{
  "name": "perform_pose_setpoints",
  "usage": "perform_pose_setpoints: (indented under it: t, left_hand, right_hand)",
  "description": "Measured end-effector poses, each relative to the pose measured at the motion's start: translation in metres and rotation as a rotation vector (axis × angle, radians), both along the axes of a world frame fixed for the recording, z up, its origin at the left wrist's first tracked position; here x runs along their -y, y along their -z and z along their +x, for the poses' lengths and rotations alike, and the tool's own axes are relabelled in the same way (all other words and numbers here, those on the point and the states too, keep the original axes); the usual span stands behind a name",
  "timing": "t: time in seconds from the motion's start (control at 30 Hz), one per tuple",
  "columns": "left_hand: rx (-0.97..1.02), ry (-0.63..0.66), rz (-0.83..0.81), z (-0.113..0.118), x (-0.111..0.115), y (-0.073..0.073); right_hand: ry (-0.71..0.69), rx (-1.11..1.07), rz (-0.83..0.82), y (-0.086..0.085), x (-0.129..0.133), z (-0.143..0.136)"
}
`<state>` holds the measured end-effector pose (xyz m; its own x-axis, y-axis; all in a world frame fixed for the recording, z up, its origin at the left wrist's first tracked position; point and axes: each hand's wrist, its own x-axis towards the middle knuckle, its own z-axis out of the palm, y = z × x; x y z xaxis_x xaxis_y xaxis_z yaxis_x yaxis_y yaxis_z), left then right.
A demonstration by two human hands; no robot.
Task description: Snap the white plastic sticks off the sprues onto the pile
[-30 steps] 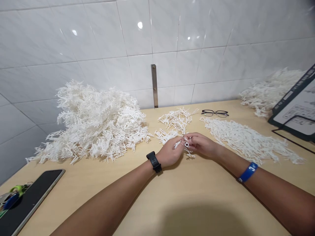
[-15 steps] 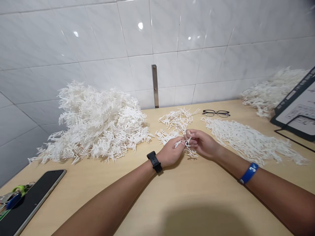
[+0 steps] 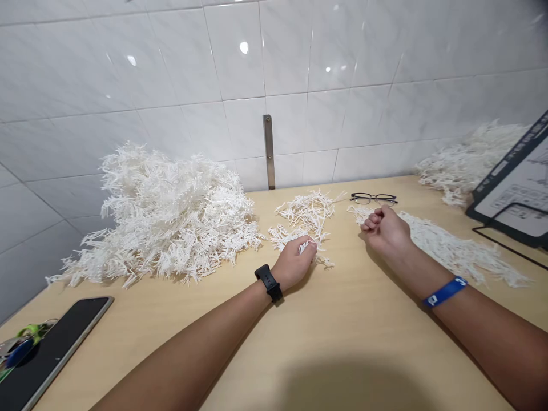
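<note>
My left hand (image 3: 295,260) is closed around a few white branched strands (image 3: 323,261), whose ends stick out past its thumb. Just behind it lies a small loose heap of white strands (image 3: 308,210). Over the near left end of a flat bundle of white strands (image 3: 454,242) is my right hand (image 3: 385,231), its fingers curled in; whether something thin is between them I cannot make out. A large fluffy pile of white branched pieces (image 3: 180,211) rises to the left.
Black-framed glasses (image 3: 374,198) lie behind my right hand. A dark-edged board (image 3: 518,194) on a wire stand and another white pile (image 3: 466,157) are at the right. A phone (image 3: 60,342) and keys (image 3: 21,345) lie at the left front. Tiled wall (image 3: 180,63) behind.
My right hand has moved away from my left hand, to the right, over the flat bundle. My left hand has stayed nearly in place, still closed on white strands.
</note>
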<state>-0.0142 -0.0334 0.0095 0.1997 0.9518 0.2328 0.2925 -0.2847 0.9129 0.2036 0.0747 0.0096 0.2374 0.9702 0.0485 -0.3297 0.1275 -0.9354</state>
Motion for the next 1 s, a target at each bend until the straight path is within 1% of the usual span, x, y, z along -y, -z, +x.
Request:
perform_pose_setpoints:
  t: [0.1, 0.13, 0.17, 0.2, 0.23, 0.33, 0.4, 0.5, 0.6, 0.83, 0.93, 1.0]
  left_hand:
    - [0.008, -0.016, -0.001, 0.0, -0.001, 0.002]
    - [0.014, -0.02, -0.004, 0.0, -0.001, 0.002]
    - [0.02, -0.023, -0.008, 0.0, -0.001, 0.003]
    - [0.027, -0.025, -0.011, 0.0, -0.002, 0.003]
    - [0.033, -0.028, -0.013, 0.0, -0.002, 0.003]
    - [0.05, -0.033, -0.018, 0.0, -0.003, 0.002]
    - [0.057, -0.019, -0.025, 0.001, -0.003, 0.002]
    - [0.067, 0.025, -0.044, 0.0, -0.004, 0.002]
    - [0.075, 0.06, -0.059, -0.001, -0.005, 0.004]
    - [0.089, 0.147, -0.081, -0.001, -0.004, 0.003]
    - [0.074, 0.153, -0.099, 0.0, -0.002, 0.002]
    - [0.084, 0.157, -0.119, -0.001, -0.001, 0.001]
  right_hand:
    - [0.078, 0.008, -0.028, -0.004, 0.002, 0.001]
    - [0.072, 0.047, -0.013, -0.006, 0.006, -0.002]
    - [0.036, 0.12, 0.022, -0.009, 0.011, -0.006]
    - [-0.034, 0.231, 0.074, -0.011, 0.016, -0.011]
    - [-0.133, 0.364, 0.141, -0.012, 0.022, -0.017]
    - [-0.462, 0.712, 0.321, -0.013, 0.041, -0.033]
    - [-0.618, 0.832, 0.364, -0.011, 0.051, -0.04]
    - [-0.76, 0.924, 0.382, -0.008, 0.059, -0.045]
    - [-0.806, 0.907, 0.384, -0.008, 0.063, -0.046]
    - [-0.893, 0.718, 0.265, -0.008, 0.068, -0.05]
    - [-0.981, 0.671, 0.219, -0.003, 0.067, -0.051]
    - [-1.041, 0.575, 0.188, -0.001, 0.064, -0.051]
